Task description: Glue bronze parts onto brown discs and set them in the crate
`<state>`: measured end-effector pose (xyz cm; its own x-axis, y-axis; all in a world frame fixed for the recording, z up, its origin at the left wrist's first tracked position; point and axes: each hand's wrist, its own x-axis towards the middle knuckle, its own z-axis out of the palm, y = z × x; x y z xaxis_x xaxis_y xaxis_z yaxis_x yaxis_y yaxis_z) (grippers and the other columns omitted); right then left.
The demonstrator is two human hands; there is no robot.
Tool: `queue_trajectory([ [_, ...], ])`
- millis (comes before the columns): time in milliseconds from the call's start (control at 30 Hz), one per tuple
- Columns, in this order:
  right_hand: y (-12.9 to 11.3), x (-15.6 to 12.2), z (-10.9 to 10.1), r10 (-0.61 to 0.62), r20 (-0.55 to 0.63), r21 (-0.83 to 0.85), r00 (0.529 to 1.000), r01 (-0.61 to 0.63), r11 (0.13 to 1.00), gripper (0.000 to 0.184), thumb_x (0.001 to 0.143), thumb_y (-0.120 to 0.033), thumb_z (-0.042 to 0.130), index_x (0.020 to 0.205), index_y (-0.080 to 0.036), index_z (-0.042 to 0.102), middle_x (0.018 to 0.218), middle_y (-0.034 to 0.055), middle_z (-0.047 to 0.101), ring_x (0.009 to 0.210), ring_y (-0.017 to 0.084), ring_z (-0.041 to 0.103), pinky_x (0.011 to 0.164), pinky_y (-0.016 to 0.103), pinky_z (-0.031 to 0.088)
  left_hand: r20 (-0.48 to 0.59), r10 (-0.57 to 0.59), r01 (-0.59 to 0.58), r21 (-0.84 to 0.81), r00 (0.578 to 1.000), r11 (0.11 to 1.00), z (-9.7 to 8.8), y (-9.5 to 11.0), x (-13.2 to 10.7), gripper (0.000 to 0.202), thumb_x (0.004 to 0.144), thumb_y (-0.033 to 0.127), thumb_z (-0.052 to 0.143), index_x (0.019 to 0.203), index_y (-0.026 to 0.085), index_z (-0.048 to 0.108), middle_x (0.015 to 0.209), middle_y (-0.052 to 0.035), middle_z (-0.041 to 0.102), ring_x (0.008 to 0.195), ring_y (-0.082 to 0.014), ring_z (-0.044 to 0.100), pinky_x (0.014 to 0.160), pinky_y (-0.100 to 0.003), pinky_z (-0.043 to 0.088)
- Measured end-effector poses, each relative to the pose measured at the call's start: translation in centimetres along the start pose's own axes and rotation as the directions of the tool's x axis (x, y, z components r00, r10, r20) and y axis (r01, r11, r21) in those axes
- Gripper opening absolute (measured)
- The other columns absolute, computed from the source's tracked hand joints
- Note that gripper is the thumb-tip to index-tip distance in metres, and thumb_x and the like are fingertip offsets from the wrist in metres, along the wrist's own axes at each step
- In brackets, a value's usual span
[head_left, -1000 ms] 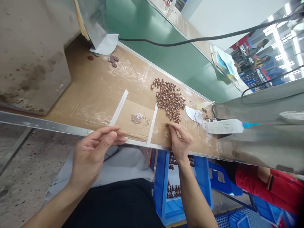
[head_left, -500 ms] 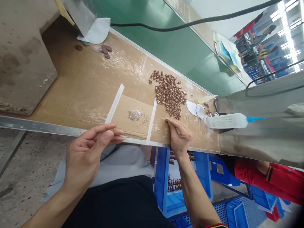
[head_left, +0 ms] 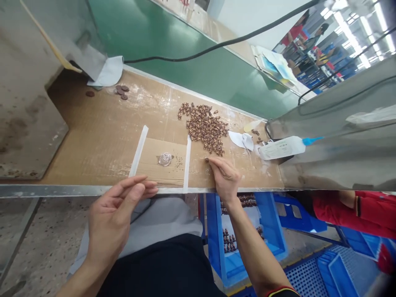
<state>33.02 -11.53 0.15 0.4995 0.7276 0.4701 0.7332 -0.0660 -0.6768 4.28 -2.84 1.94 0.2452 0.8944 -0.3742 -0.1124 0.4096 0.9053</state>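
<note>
My right hand [head_left: 227, 178] is over the bench near its front edge, thumb and fingers pinched on a small dark brown piece [head_left: 207, 160]. Just beyond it spreads a pile of small brown and gold pieces [head_left: 206, 128], too small to make out singly. My left hand [head_left: 119, 206] hovers at the bench's front edge, fingers loosely stretched out, nothing visible in it. Between the hands, a cardboard sheet [head_left: 148, 165] is held by white tape strips [head_left: 187, 165]. On it sits a round, clear, glossy blob [head_left: 165, 159] with brown specks beside it.
A white bottle with a blue nozzle [head_left: 283, 147] leans at the right, beside a white cloth [head_left: 239, 139]. Brown discs [head_left: 121, 90] lie at the far left. Below the bench, a blue crate [head_left: 216, 247] contains rows of small brown items. A person's red sleeve [head_left: 337, 210] is at right.
The camera view has shifted, so the bench contents appear further left and the pile slightly lower. Both hands keep nearly the same pose; the right hand still pinches the brown piece.
</note>
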Motion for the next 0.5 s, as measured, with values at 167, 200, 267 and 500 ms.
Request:
queue_trajectory([
  [167, -5.9, -2.5, -1.3, 0.330, 0.101, 0.473, 0.938, -0.337, 0.814, 0.010, 0.102, -0.029, 0.088, 0.112, -0.029, 0.089, 0.106, 0.0031, 0.089, 0.098, 0.022, 0.086, 0.094, 0.039, 0.073, 0.400, 0.033, -0.183, 0.345, 0.916, 0.921, 2.5, 1.3, -1.3, 0.021, 0.098, 0.046, 0.089, 0.109, 0.029, 0.091, 0.104, -0.0057, 0.090, 0.096, -0.0247, 0.086, 0.091, -0.027, 0.066],
  [200, -7.0, -3.0, -1.6, 0.385, 0.184, 0.547, 0.904, -0.419, 0.724, 0.012, 0.100, -0.030, 0.090, 0.112, -0.028, 0.089, 0.103, 0.0026, 0.089, 0.094, 0.022, 0.086, 0.091, 0.037, 0.073, 0.471, 0.072, -0.276, 0.381, 0.879, 0.882, 3.1, 1.5, -1.5, 0.017, 0.101, 0.044, 0.087, 0.109, 0.030, 0.092, 0.105, -0.0042, 0.090, 0.097, -0.0237, 0.086, 0.091, -0.026, 0.065],
  [267, -8.6, -3.9, -2.2, 0.435, 0.326, 0.616, 0.840, -0.537, 0.576, 0.015, 0.097, -0.032, 0.094, 0.111, -0.028, 0.089, 0.101, 0.0022, 0.089, 0.090, 0.021, 0.086, 0.087, 0.035, 0.074, 0.561, 0.152, -0.427, 0.398, 0.813, 0.812, 4.0, 2.0, -1.8, 0.011, 0.105, 0.037, 0.081, 0.109, 0.032, 0.090, 0.107, -0.0015, 0.090, 0.097, -0.0216, 0.084, 0.090, -0.026, 0.063],
  [500, -10.1, -4.5, -3.9, 0.471, 0.378, 0.624, 0.797, -0.595, 0.507, 0.010, 0.098, -0.031, 0.093, 0.107, -0.029, 0.091, 0.100, 0.0020, 0.086, 0.089, 0.020, 0.081, 0.082, 0.032, 0.070, 0.633, 0.206, -0.534, 0.386, 0.746, 0.752, 5.8, 3.3, -2.7, 0.017, 0.110, 0.023, 0.069, 0.097, 0.027, 0.079, 0.090, 0.0054, 0.082, 0.079, -0.0125, 0.077, 0.077, -0.022, 0.058],
])
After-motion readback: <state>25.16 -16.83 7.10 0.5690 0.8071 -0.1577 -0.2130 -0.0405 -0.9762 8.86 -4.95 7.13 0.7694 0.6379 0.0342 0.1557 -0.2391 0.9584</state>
